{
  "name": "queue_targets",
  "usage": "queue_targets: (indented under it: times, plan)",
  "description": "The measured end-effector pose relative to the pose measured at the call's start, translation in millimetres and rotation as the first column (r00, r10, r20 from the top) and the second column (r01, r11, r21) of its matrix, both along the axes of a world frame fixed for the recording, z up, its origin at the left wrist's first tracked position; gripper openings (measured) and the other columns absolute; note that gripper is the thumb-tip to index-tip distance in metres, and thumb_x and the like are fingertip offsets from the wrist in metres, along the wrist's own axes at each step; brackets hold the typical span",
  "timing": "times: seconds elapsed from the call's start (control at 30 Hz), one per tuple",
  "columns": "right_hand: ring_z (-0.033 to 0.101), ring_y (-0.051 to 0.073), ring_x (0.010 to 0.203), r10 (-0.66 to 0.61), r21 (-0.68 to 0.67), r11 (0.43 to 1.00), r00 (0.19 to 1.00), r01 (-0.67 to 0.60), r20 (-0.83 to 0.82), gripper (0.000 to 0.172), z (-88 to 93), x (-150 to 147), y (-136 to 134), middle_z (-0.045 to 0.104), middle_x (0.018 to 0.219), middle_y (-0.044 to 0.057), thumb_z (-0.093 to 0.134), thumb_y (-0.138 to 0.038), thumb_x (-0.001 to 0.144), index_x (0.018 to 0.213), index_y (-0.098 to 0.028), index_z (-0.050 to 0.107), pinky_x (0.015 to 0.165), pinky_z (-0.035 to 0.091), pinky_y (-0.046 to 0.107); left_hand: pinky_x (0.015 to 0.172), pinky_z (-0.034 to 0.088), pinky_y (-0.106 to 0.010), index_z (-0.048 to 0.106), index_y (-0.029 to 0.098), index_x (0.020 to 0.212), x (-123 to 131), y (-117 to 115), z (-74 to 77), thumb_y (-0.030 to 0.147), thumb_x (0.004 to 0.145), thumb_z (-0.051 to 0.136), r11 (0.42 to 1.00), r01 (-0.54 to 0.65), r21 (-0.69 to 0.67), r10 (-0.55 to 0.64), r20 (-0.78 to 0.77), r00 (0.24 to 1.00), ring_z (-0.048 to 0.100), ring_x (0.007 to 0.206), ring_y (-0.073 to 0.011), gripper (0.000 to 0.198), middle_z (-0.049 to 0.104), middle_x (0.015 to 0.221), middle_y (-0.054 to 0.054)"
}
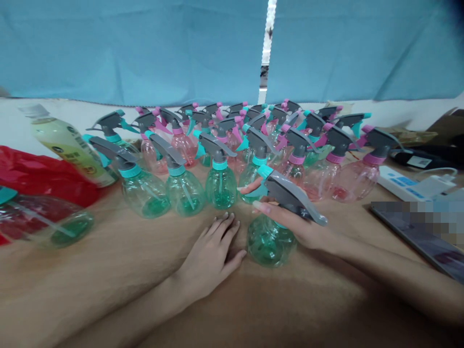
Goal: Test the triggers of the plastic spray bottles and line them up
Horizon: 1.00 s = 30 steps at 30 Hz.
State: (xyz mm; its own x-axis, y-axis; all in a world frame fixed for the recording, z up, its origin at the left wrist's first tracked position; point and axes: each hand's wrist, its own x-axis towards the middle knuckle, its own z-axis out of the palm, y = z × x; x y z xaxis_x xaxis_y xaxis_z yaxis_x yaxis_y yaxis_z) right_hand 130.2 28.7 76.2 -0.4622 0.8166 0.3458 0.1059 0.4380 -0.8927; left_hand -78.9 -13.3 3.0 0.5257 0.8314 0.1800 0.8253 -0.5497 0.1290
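My right hand [286, 218] is wrapped round the neck of a green see-through spray bottle [271, 246] with a grey and turquoise trigger head. The bottle stands upright on the wooden table [119, 270]. My left hand [213, 249] lies palm down on the tabletop, fingers stretched out, just left of that bottle and apart from it. Beyond my hands stand other green spray bottles, the nearest being one with a turquoise collar [221, 186]. Pink spray bottles [355, 179] with pink collars stand among them toward the right and back.
At far left another green spray bottle [43, 220] stands before a red plastic bag [47, 179] and a tilted yellowish bottle [72, 150]. On the right are a phone-like dark device [409, 237] and a white power strip [398, 182]. A blue curtain [145, 53] hangs behind.
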Motion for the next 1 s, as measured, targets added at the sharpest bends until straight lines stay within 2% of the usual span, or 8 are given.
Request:
queue_targets:
  times: [0.2, 0.43, 0.63, 0.83, 1.0]
  plan:
    - [0.039, 0.012, 0.049, 0.0, -0.013, 1.0, 1.0, 0.0, 0.005, 0.02, 1.7, -0.2, -2.1, 0.042, 0.06, -0.006, 0.059, -0.038, 0.087, 0.103, -0.026, 0.059, 0.053, 0.039, 0.028, 0.108, 0.034, -0.046, 0.042, 0.008, 0.14, -0.8, 0.2, -1.5, 0.044, 0.097, 0.047, 1.0, 0.007, 0.017, -0.007, 0.01, 1.0, 0.038, 0.135, -0.0295, 0.056, 0.044, 0.145, -0.017]
    - [0.039, 0.012, 0.055, 0.021, 0.02, 1.0, 0.999, -0.021, -0.024, 0.018, -0.2, 0.4, -0.9, 0.047, 0.069, -0.004, 0.059, -0.037, 0.087, 0.103, -0.027, 0.057, 0.052, 0.035, 0.027, 0.108, 0.035, -0.046, 0.043, 0.007, 0.138, -0.3, -0.2, -3.3, 0.044, 0.098, 0.045, 0.999, 0.016, 0.042, -0.016, 0.004, 1.0, 0.04, 0.133, -0.03, 0.055, 0.045, 0.143, -0.018]
    - [0.037, 0.011, 0.053, 0.041, 0.013, 0.999, 0.999, -0.041, -0.003, 0.01, 3.7, 0.1, 0.0, 0.045, 0.068, -0.004, 0.055, -0.035, 0.089, 0.09, -0.025, 0.054, 0.055, 0.038, 0.028, 0.107, 0.037, -0.047, 0.042, 0.012, 0.139, -0.9, -0.1, -3.6, 0.049, 0.099, 0.04, 0.999, 0.002, 0.048, -0.003, 0.013, 1.0, 0.041, 0.133, -0.0292, 0.054, 0.046, 0.144, -0.016]
    - [0.054, 0.015, 0.069, 0.038, 0.057, 0.998, 0.999, -0.039, 0.012, 0.017, 5.2, -0.2, 1.9, 0.054, 0.074, 0.0, 0.055, -0.037, 0.089, 0.084, -0.021, 0.054, 0.062, 0.04, 0.028, 0.106, 0.037, -0.047, 0.043, 0.009, 0.138, -1.1, 0.8, -4.3, 0.047, 0.099, 0.041, 0.999, 0.007, 0.042, -0.008, 0.014, 1.0, 0.042, 0.133, -0.03, 0.055, 0.046, 0.143, -0.017]
    - [0.057, 0.015, 0.071, 0.046, 0.077, 0.996, 0.999, -0.046, 0.0, 0.023, 3.3, 1.1, 4.2, 0.055, 0.072, 0.0, 0.055, -0.038, 0.089, 0.076, -0.02, 0.051, 0.061, 0.041, 0.028, 0.107, 0.036, -0.047, 0.043, 0.01, 0.138, -1.8, 0.8, -5.5, 0.047, 0.098, 0.043, 0.998, 0.005, 0.057, -0.006, 0.023, 1.0, 0.041, 0.133, -0.0299, 0.055, 0.046, 0.144, -0.017]
